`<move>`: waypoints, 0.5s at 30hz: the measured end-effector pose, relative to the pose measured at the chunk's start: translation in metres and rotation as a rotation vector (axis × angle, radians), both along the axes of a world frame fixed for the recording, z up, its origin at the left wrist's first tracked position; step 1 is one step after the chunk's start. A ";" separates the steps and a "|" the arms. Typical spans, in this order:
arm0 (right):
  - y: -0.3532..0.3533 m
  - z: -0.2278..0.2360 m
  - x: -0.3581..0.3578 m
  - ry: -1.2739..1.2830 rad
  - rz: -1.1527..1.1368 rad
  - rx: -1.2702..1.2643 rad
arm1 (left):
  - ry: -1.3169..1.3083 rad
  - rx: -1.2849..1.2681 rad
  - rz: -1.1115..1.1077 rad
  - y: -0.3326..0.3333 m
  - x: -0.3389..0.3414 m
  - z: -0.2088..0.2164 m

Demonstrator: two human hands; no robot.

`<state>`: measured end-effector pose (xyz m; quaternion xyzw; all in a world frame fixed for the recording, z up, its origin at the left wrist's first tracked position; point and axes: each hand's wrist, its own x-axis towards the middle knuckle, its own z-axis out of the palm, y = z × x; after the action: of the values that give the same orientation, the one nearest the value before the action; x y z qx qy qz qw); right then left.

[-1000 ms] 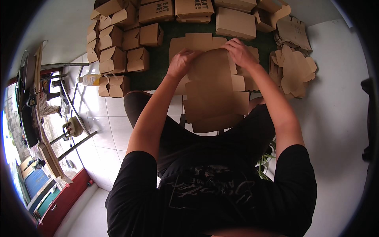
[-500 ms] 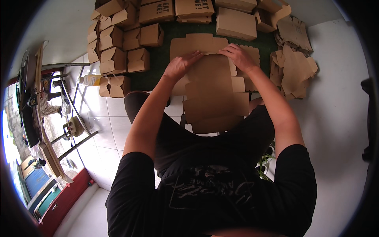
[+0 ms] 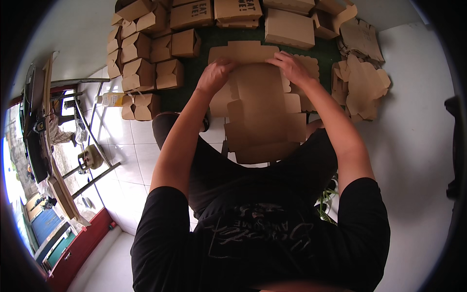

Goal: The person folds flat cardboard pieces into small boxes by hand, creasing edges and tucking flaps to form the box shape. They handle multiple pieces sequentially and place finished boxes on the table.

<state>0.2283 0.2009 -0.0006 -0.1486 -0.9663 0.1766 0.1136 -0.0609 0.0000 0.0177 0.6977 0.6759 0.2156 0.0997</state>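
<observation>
An unfolded brown cardboard box blank (image 3: 258,90) lies in front of me, its near flaps reaching over the table's edge above my lap. My left hand (image 3: 215,75) is closed at the left end of its far crease, fingers curled on the board. At the crease's right end, my right hand (image 3: 292,68) pinches the board between thumb and fingers. The middle panel bows slightly between the two hands. More flat board with a scalloped edge (image 3: 311,68) shows to the right, beside my right wrist.
Folded brown boxes (image 3: 138,73) stand in rows at the left of the green tabletop (image 3: 194,85), with larger boxes (image 3: 290,30) along the back. Flat blanks (image 3: 362,90) are piled at the right. A bottle with yellow contents (image 3: 113,99) is at the left edge.
My left hand has drawn back slightly left, its fingers going from stretched out to curled. The right hand has shifted slightly left along the crease. The middle panel now looks more bowed.
</observation>
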 end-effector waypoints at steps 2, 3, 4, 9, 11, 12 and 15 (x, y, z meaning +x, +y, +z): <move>0.000 -0.002 0.001 -0.031 0.006 0.016 | 0.072 0.032 -0.055 -0.003 -0.002 -0.001; -0.001 -0.004 0.002 0.007 0.019 0.027 | 0.066 0.070 -0.069 -0.005 -0.002 -0.002; -0.002 -0.006 0.004 0.015 0.019 0.030 | 0.066 0.082 -0.076 -0.008 -0.001 -0.003; -0.003 -0.013 0.009 0.075 0.076 0.198 | 0.117 0.134 -0.135 -0.012 0.005 -0.009; -0.002 -0.013 0.011 0.057 0.101 0.283 | 0.095 0.085 -0.160 -0.013 0.006 -0.011; -0.003 -0.012 0.012 0.044 0.111 0.295 | 0.107 0.100 -0.173 -0.014 0.007 -0.012; -0.008 -0.009 0.017 -0.017 0.115 0.356 | 0.159 0.131 -0.209 -0.015 0.008 -0.013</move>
<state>0.2454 0.1929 -0.0094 -0.0722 -0.9902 0.0080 0.1196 -0.0532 -0.0150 0.0043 0.7841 0.5898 0.1918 0.0221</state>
